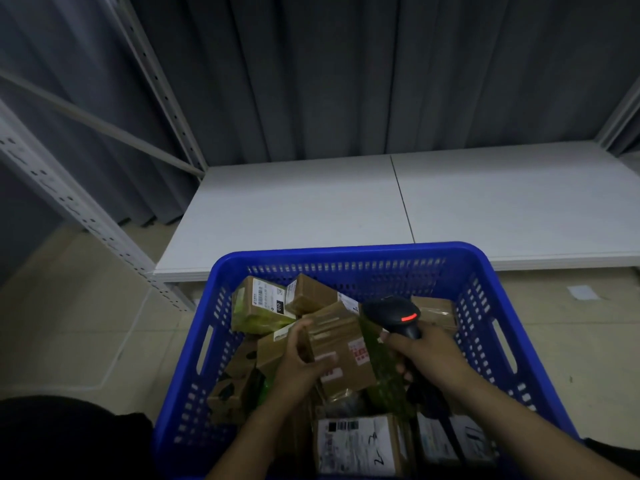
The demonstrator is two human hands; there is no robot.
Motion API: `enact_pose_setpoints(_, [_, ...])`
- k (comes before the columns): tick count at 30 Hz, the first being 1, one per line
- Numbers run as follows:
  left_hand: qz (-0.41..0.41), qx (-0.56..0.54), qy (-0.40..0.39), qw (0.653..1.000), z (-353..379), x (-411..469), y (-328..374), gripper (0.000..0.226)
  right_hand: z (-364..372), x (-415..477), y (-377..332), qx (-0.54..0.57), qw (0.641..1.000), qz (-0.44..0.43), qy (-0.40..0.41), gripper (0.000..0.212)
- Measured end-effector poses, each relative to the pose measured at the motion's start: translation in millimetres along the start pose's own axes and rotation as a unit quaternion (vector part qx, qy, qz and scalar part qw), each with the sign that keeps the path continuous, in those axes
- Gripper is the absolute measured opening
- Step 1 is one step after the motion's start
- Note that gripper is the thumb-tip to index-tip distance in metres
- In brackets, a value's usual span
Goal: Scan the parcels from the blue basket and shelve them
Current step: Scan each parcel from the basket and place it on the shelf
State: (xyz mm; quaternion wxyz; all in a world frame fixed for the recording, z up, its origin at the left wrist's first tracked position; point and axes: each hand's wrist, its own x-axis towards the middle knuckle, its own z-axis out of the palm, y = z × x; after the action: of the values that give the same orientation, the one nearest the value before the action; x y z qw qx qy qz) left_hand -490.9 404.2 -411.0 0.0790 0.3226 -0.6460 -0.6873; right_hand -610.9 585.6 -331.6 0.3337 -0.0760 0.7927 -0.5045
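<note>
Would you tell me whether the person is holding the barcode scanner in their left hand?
No, the right hand grips the barcode scanner, while the left hand holds a cardboard parcel.

The blue basket (363, 252) is cut off below. The right hand (426, 355) hides the scanner (394, 315) handle, the left hand (299, 365) part of a parcel (346, 348). Print on the label (356, 441) is blurred.

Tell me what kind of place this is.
Probably a parcel sorting or storage room. A blue basket holds labelled cardboard parcels, the right hand grips a barcode scanner, and a white shelf on perforated metal uprights stands just beyond.
</note>
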Motion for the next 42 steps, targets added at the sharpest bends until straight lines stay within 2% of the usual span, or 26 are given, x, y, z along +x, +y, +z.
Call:
enact_pose_setpoints(4, [0.024, -0.116, -0.003, 0.993, -12.7, -11.8, 32.0, 0.079, 0.3, 3.2, -2.8, 0.09, 0.995, -0.006, 0.034, 0.024])
enact_pose_setpoints(6, [0.019, -0.169, -0.03, 0.985, -14.9, -18.1, 42.3, 0.084, 0.6, 2.8, -5.3, 0.175, 0.984, 0.017, 0.0, 0.023])
enact_pose_setpoints(9, [0.031, -0.149, -0.052, 0.987, -10.0, -26.1, 51.1, 0.082, 3.0, -1.4, -10.8, 0.265, 0.961, 0.045, -0.065, 0.025])
enact_pose_setpoints(11, [0.056, -0.105, -0.019, 0.993, -4.3, -31.0, 56.7, 0.083, 6.0, -5.3, -14.6, 0.285, 0.956, 0.032, -0.061, 0.022])
enact_pose_setpoints(13, [0.088, -0.05, 0.019, 0.995, 0.5, -34.4, 60.3, 0.071, 7.1, -9.6, -18.0, 0.29, 0.956, 0.007, -0.044, 0.023])
enact_pose_setpoints(16, [0.083, -0.01, 0.014, 0.996, 8.7, -40.7, 66.3, 0.05, 6.6, -15.1, -20.6, 0.296, 0.953, -0.009, -0.06, 0.039])
enact_pose_setpoints(18, [0.059, 0.001, 0.005, 0.998, 14.2, -44.6, 69.1, 0.066, 7.4, -17.2, -21.4, 0.294, 0.953, -0.017, -0.074, 0.045])
enact_pose_setpoints(21, [0.061, 0.042, 0.02, 0.997, 22.5, -46.5, 68.7, 0.09, 9.3, -20.4, -23.6, 0.28, 0.956, -0.043, -0.076, 0.043])
enact_pose_setpoints(24, [0.054, 0.041, 0.039, 0.997, 23.8, -44.7, 62.7, 0.096, 6.8, -25.2, -27.5, 0.263, 0.957, -0.05, -0.11, 0.031])
enact_pose_setpoints(26, [0.05, 0.05, 0.05, 0.996, 22.3, -44.3, 61.9, 0.091, 4.0, -27.4, -28.5, 0.242, 0.959, -0.053, -0.137, 0.029])
enact_pose_setpoints(28, [0.045, 0.029, 0.061, 0.997, 18.2, -44.6, 64.8, 0.074, 2.8, -28.0, -29.1, 0.234, 0.961, -0.046, -0.142, 0.025])
enact_pose_setpoints(31, [0.014, -0.035, 0.085, 0.996, 5.4, -40.3, 64.7, 0.055, 2.9, -24.8, -29.8, 0.221, 0.97, -0.03, -0.101, 0.011])
enact_pose_setpoints(34, [-0.018, -0.111, 0.117, 0.987, -6.0, -35.5, 59.2, 0.054, 2.5, -19.0, -26.4, 0.204, 0.977, -0.012, -0.064, 0.014])
enact_pose_setpoints(37, [-0.041, -0.195, 0.095, 0.975, -6.1, -34.4, 52.8, 0.056, 3.6, -17.3, -22.7, 0.203, 0.978, -0.008, -0.055, 0.007])
enact_pose_setpoints(38, [-0.048, -0.188, 0.073, 0.978, -5.5, -34.5, 50.5, 0.061, 3.8, -17.9, -22.5, 0.203, 0.977, -0.013, -0.057, 0.009])
enact_pose_setpoints(40, [-0.053, -0.106, 0.02, 0.993, -4.5, -37.0, 49.7, 0.075, 3.2, -18.7, -22.6, 0.206, 0.976, -0.026, -0.059, 0.013])
enact_pose_setpoints(42, [-0.042, 0.009, -0.009, 0.999, -1.6, -39.1, 50.0, 0.071, 2.1, -19.7, -25.0, 0.209, 0.975, -0.037, -0.067, 0.015])
